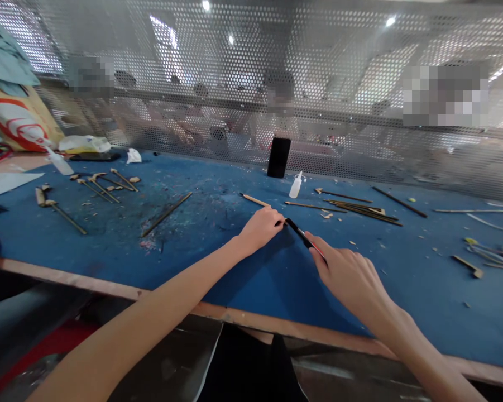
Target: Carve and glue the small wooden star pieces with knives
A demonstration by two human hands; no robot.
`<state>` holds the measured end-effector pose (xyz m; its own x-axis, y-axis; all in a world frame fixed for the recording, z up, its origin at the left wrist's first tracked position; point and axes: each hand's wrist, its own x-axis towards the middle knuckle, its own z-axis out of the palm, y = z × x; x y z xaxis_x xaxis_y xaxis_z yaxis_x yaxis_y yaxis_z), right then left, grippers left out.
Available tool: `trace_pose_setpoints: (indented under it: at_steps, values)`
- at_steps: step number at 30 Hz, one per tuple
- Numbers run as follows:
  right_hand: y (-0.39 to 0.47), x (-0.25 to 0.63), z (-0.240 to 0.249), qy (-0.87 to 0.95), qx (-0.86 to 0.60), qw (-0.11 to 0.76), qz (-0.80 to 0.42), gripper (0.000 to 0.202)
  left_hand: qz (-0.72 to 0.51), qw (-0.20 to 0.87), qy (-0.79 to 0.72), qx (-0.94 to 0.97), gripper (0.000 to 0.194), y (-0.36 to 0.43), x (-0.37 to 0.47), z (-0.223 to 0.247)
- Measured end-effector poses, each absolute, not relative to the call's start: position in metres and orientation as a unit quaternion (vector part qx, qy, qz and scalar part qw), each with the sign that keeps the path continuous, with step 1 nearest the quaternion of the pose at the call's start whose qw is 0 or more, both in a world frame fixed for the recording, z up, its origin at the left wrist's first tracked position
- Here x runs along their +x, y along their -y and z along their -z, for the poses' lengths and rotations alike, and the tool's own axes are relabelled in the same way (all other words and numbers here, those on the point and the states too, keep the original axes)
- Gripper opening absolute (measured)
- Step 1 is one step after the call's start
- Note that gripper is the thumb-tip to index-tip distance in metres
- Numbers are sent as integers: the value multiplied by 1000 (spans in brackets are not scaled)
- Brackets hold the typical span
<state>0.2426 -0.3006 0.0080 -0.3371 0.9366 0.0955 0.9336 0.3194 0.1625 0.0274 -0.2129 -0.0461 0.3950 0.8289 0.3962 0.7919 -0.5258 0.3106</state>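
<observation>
My left hand (262,228) is closed in a pinch at the middle of the blue table, its fingertips around a small brown piece (283,222) that is mostly hidden. In my right hand (351,273) is a slim black utility knife (303,235) with a red part near the grip. Its dark tip points at the left fingertips, touching or nearly touching the small piece. Just beyond my left hand lies a light wooden stick (255,199) with a dark pointed end, like a pencil. A dark thin stick (166,215) rests to the left.
A phone (278,158) leans upright against the perforated metal screen (234,78), beside a small glue bottle (295,185). Several thin sticks (364,211) lie at the right; others with blocky ends (67,216) lie left. Another glue bottle (60,162) stands far left. People sit behind the screen.
</observation>
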Motion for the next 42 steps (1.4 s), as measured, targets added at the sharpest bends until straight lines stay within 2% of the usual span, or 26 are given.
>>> trace_pose_setpoints:
  at_steps: [21,42]
  values:
    - [286,231,1,-814,572,-10,-102,45,-231,21,-484,844,25,214,27,42]
    - [290,226,-3,-815,570,17,-107,47,-232,11,-500,834,24,215,35,41]
